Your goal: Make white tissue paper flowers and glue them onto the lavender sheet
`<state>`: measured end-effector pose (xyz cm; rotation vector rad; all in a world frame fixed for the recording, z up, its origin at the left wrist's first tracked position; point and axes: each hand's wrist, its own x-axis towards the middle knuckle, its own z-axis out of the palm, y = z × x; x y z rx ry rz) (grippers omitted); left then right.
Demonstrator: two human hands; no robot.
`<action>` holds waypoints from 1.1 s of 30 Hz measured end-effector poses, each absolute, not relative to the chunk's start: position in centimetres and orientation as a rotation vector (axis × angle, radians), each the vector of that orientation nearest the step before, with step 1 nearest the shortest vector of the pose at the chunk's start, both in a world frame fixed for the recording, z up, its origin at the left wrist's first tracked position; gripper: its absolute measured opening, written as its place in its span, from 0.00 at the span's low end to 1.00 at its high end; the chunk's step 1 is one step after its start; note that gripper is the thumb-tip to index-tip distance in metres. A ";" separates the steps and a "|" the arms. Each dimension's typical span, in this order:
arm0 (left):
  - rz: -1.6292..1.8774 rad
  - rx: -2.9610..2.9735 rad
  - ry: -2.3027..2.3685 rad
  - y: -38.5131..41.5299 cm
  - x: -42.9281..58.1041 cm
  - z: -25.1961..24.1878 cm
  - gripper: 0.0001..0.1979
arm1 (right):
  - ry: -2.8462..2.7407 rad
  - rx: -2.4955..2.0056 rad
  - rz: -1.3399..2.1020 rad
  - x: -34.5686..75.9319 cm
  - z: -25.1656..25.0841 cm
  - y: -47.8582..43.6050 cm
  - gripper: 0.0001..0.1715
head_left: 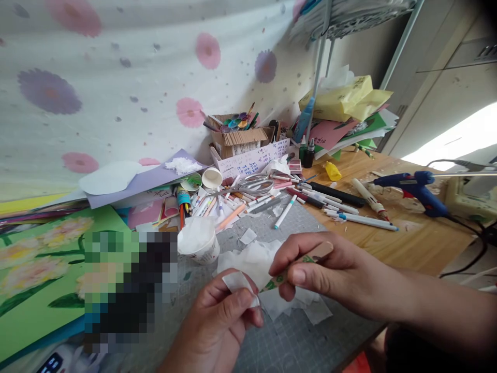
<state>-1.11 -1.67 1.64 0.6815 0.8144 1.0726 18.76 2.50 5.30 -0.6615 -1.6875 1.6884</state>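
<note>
My left hand point(223, 316) pinches a small piece of white tissue paper point(237, 282) between thumb and fingers. My right hand point(322, 269) is closed round a flat wooden stick point(310, 257) with green marks on it, its lower end meeting the tissue. Both hands hover over a grey cutting mat point(287, 342). More torn white tissue pieces point(256, 259) lie on the mat under and behind the hands. A white paper cup point(199, 242) stuffed with tissue stands just left of them.
Several pens and markers point(272, 199) and scissors point(254, 185) litter the mat's far edge. A blue glue gun point(415, 189) rests on the wooden table at right. A green flower painting point(39, 269) lies left. A cardboard box point(240, 140) and coloured paper stacks point(341, 124) sit behind.
</note>
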 end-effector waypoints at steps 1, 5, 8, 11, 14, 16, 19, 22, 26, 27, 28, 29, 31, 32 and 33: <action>1.068 0.684 0.801 -1.6 -1.1 1.7 0.08 | -1.676 -0.664 1.692 18.7 5.3 2.4 0.12; 1.038 0.665 0.752 -1.6 -1.0 1.7 0.08 | -1.718 -0.679 1.531 18.8 5.0 1.9 0.06; 1.017 0.652 0.738 -1.7 -1.1 1.6 0.08 | -1.776 -0.655 1.380 18.8 5.0 1.8 0.04; 1.010 0.641 0.749 -1.8 -1.2 1.5 0.08 | -1.838 -0.572 1.304 18.7 5.0 1.9 0.01; 1.000 0.617 0.751 -1.8 -1.2 1.5 0.08 | -1.886 -0.518 1.240 18.5 5.0 2.2 0.01; 0.997 0.610 0.748 -1.8 -1.1 1.5 0.09 | -1.870 -0.507 1.262 18.4 4.8 2.3 0.02; 0.996 0.614 0.785 -1.8 -1.0 1.7 0.10 | -1.795 -0.489 1.365 18.2 4.5 2.2 0.02; 1.003 0.629 0.827 -1.8 -0.8 2.0 0.12 | -1.744 -0.499 1.415 18.0 4.2 2.1 0.02; 1.008 0.638 0.831 -1.7 -0.8 2.1 0.12 | -1.754 -0.512 1.403 17.8 4.2 2.1 0.02; 1.009 0.638 0.833 -1.7 -0.8 2.1 0.12 | -1.757 -0.514 1.400 17.8 4.2 2.1 0.02; 1.011 0.638 0.833 -1.8 -0.8 2.0 0.11 | -1.757 -0.515 1.396 17.8 4.2 2.1 0.02; 1.012 0.638 0.832 -1.8 -0.8 2.0 0.11 | -1.754 -0.513 1.393 17.8 4.2 2.1 0.02; 1.013 0.645 0.836 -1.8 -0.8 2.0 0.11 | -1.749 -0.514 1.389 17.8 4.2 2.1 0.02; 1.024 0.663 0.853 -1.8 -0.8 2.0 0.12 | -1.749 -0.515 1.387 17.8 4.2 2.0 0.02; 1.038 0.689 0.875 -1.8 -0.8 2.0 0.12 | -1.754 -0.517 1.388 17.8 4.2 2.0 0.02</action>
